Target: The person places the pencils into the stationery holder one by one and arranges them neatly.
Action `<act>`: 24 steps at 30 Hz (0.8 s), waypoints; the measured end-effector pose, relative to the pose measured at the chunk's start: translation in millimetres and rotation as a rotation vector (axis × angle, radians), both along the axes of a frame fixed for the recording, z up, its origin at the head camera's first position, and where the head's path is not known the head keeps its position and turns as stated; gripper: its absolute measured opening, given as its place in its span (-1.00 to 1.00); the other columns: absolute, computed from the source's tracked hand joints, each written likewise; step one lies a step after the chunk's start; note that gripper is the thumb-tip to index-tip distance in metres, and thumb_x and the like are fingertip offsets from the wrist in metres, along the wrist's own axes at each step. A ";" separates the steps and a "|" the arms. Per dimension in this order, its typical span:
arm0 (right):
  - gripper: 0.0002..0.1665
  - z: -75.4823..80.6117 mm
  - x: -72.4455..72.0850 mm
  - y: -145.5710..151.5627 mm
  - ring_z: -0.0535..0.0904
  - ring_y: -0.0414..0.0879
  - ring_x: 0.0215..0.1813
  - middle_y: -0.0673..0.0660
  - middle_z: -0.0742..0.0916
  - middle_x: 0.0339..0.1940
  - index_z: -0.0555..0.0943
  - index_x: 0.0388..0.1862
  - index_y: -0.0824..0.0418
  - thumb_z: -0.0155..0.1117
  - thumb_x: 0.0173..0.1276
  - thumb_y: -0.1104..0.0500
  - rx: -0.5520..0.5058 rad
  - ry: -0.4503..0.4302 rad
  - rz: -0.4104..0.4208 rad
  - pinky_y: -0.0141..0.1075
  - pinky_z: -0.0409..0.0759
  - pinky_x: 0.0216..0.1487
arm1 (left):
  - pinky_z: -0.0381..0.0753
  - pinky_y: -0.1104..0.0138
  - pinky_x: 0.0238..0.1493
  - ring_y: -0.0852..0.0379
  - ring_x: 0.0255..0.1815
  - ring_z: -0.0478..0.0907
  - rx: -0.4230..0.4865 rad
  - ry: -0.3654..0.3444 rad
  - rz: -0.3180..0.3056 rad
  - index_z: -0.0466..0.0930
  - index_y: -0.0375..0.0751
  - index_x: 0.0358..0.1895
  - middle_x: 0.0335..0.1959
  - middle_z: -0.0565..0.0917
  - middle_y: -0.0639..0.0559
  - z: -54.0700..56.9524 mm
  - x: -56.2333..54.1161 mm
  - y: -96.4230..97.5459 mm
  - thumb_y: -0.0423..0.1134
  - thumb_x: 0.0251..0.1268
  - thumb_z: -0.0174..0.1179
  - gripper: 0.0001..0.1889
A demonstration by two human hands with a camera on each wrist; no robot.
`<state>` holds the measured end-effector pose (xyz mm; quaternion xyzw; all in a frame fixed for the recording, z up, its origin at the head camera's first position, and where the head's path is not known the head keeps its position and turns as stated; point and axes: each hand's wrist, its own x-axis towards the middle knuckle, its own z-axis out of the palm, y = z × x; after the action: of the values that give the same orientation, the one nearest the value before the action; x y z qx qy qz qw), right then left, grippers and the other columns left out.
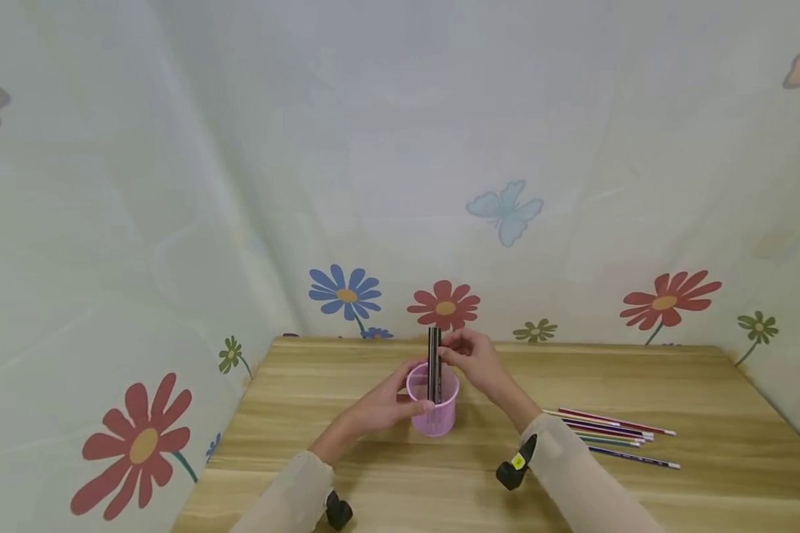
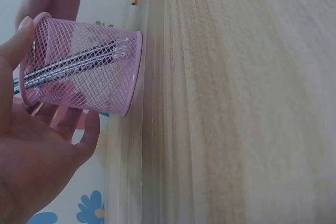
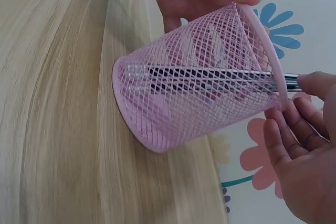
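Observation:
A pink mesh pencil cup [image 1: 433, 423] stands upright near the middle of the wooden table. My left hand [image 1: 381, 406] holds its left side, thumb near the rim and fingers round the far side. Several dark pencils [image 1: 434, 355] stand in the cup and rise well above the rim. Through the mesh in the right wrist view, the silvery ends of these pencils [image 3: 178, 80] reach the cup's bottom. At the upper part of the pencils, my right hand [image 1: 475, 361] pinches one or more between thumb and fingers; exactly how many is hidden.
Several loose pencils [image 1: 620, 427] of different colours lie in a bunch on the table [image 1: 707, 385] to the right, near my right forearm. Behind the table hangs a pale cloth [image 1: 400, 148] printed with flowers and butterflies. Black wrist cameras [image 1: 510, 474] sit at both sleeves.

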<state>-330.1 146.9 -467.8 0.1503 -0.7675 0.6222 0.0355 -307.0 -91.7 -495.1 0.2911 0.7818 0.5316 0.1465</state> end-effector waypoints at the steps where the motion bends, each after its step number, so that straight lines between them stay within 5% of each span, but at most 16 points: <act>1: -0.77 -0.3 1.4 1.7 0.73 0.00 -0.07 0.23 0.77 -0.07 0.65 0.02 0.36 0.40 0.50 0.25 0.023 0.007 0.009 -0.28 0.74 0.01 | 0.47 0.04 0.49 0.00 0.56 0.34 0.000 -0.004 -0.002 0.12 0.11 0.67 0.58 0.34 0.10 -0.5 1.1 -0.4 -0.07 0.49 0.37 -0.18; 8: -0.72 14.6 9.0 24.7 0.69 -0.01 -0.07 0.16 0.79 -0.08 0.70 0.07 0.32 0.38 0.55 0.14 0.221 0.050 0.076 -0.20 0.68 -0.04 | 0.49 0.08 0.47 0.04 0.53 0.37 -0.034 -0.010 0.019 0.13 0.12 0.66 0.55 0.38 0.12 1.4 3.0 -1.1 0.02 0.45 0.40 -0.16; 17: -0.77 43.3 19.7 61.9 0.70 -0.02 -0.07 0.13 0.80 -0.13 0.73 0.04 0.27 0.35 0.57 0.14 0.381 0.127 0.111 -0.15 0.70 -0.01 | 0.57 0.16 0.37 0.05 0.46 0.42 -0.046 -0.004 -0.001 0.21 0.06 0.57 0.45 0.44 0.11 6.2 -7.1 -3.7 0.01 0.37 0.47 -0.19; 24: -0.84 47.1 33.2 96.1 0.69 -0.04 -0.10 0.08 0.77 -0.19 0.73 -0.05 0.27 0.39 0.53 0.20 0.490 0.156 0.110 -0.16 0.74 -0.02 | 0.56 0.15 0.38 0.09 0.47 0.40 -0.080 -0.031 -0.006 0.22 0.12 0.55 0.44 0.45 0.16 6.8 -7.8 -3.8 0.11 0.32 0.48 -0.16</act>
<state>-296.9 242.9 -420.6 0.2436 -0.8808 0.4054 0.0233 -314.8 -95.5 -488.3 0.2790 0.7992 0.5039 0.1720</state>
